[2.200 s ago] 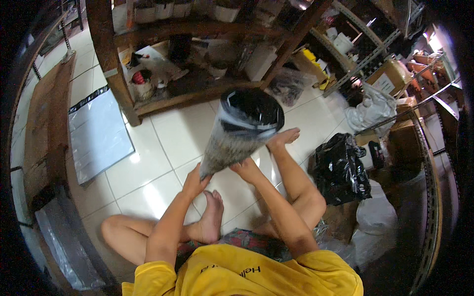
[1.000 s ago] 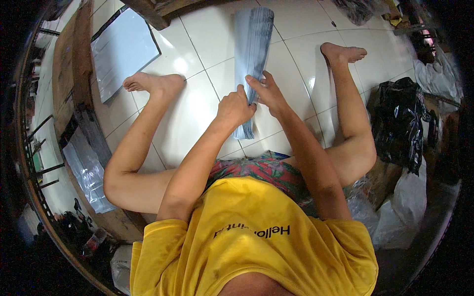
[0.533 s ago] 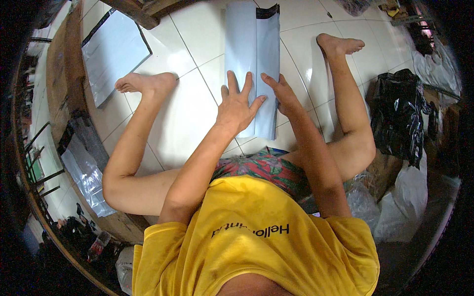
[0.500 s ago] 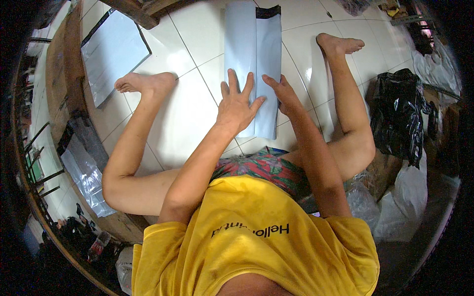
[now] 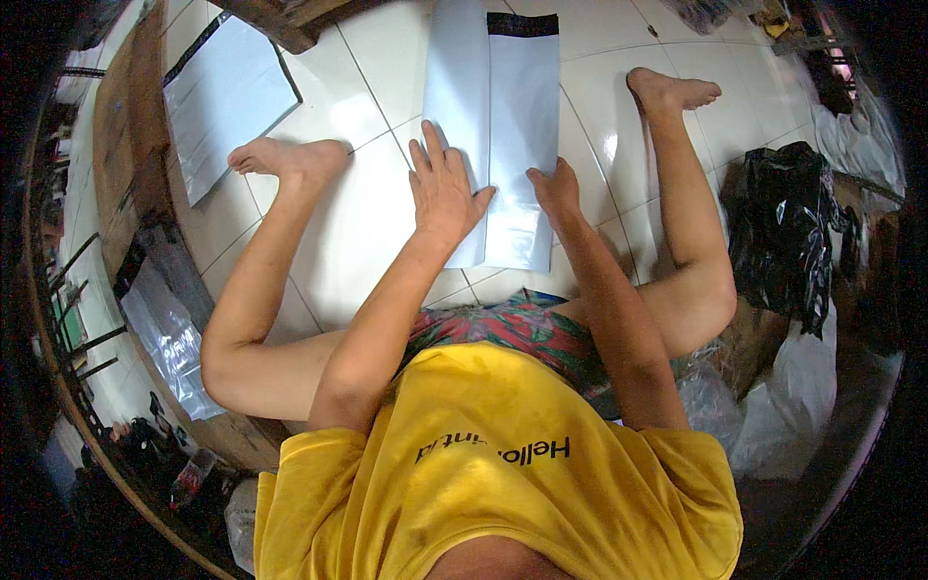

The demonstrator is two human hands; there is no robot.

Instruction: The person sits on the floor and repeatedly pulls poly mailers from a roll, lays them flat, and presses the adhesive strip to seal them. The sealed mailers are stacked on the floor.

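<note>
A pale blue-grey plastic mailing bag [image 5: 523, 116] with a black strip along its far end lies lengthwise on the tiled floor between my legs. A lengthwise edge runs down its middle, dividing a left panel from a right one. On the left panel my left hand [image 5: 445, 198] rests with its fingers spread, the thumb pointing toward that middle edge. My right hand [image 5: 559, 193] pinches the bag's right side edge, thumb on top and fingers mostly hidden behind it.
Similar mailing bags lie on the left: one [image 5: 232, 101] beyond my left foot, another [image 5: 169, 333] beside my left knee. A wooden beam [image 5: 145, 164] runs along that side. Black plastic bag [image 5: 781, 227] and white plastic bag [image 5: 797, 387] stand at the right.
My left hand has slid left, and my right hand has shifted slightly right and down to the bag's side edge. The right panel shows wider, with more of the black strip visible.
</note>
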